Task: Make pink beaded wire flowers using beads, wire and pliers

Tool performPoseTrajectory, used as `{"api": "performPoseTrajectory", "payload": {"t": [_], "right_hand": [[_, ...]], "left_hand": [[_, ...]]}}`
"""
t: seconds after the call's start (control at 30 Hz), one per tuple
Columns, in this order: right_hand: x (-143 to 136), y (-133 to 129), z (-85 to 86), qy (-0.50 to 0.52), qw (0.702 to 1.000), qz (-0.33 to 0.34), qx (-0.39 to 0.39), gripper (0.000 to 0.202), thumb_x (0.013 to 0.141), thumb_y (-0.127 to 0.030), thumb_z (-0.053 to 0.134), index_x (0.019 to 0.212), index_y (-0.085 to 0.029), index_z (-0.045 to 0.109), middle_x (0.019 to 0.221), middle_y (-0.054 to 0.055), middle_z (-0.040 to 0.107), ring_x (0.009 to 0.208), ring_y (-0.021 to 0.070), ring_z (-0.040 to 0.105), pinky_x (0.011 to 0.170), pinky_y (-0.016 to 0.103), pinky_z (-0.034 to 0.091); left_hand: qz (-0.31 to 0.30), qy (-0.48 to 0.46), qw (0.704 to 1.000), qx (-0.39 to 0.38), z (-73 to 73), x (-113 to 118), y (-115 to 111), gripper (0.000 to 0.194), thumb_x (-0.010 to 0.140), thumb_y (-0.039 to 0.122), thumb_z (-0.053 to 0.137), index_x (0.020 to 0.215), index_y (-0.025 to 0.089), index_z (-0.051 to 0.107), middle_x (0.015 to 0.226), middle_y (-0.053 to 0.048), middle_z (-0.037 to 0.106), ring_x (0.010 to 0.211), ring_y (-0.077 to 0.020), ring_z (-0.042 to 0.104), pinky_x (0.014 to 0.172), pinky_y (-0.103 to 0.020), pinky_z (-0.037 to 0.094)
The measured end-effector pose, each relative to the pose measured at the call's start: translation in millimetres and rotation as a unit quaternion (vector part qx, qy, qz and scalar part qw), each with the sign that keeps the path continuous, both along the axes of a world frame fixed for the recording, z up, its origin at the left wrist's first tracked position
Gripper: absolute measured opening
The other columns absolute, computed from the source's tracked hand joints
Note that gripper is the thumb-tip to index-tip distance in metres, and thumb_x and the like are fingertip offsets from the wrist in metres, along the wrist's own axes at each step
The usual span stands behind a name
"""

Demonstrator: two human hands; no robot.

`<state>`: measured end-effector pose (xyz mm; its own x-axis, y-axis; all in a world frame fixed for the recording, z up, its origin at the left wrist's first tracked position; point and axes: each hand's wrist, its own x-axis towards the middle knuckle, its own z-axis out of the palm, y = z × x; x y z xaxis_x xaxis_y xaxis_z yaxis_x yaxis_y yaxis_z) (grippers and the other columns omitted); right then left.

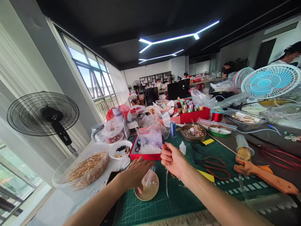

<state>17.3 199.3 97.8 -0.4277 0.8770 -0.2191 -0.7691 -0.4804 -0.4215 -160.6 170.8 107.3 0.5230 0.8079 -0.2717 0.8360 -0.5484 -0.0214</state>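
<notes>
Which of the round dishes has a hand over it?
The pale dish on the green mat, with the left hand reaching over it. The others, like the brown bowl and the white plate, have no hand above them.

Hands [137, 172] (both bare) above mat [141, 210]

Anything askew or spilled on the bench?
The clear plastic cup on the right sits tilted against the long orange-brown tool, so it looks askew. Otherwise, probably just ordinary clutter.
</notes>
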Motion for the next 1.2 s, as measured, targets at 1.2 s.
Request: {"api": "performPoseTrajectory", "payload": {"t": [1.2], "right_hand": [[-15.0, 5.0, 37.4, -0.499, 0.746, 0.069, 0.435, 0.024, 0.060, -0.018, 0.075, 0.042, -0.015, 0.060, 0.034, -0.008, 0.036, 0.040, 0.0055, 0.029, 0.041, 0.024, 0.014]], "left_hand": [[0.106, -0.409, 0.905, -0.054, 25.9, -22.7, -19.1, 0.063, 0.054, 0.015, 0.073, 0.114, 0.024, 0.055, 0.109, -0.005, 0.050, 0.098, -0.0241, 0.050, 0.068, -0.030, 0.048]]}}
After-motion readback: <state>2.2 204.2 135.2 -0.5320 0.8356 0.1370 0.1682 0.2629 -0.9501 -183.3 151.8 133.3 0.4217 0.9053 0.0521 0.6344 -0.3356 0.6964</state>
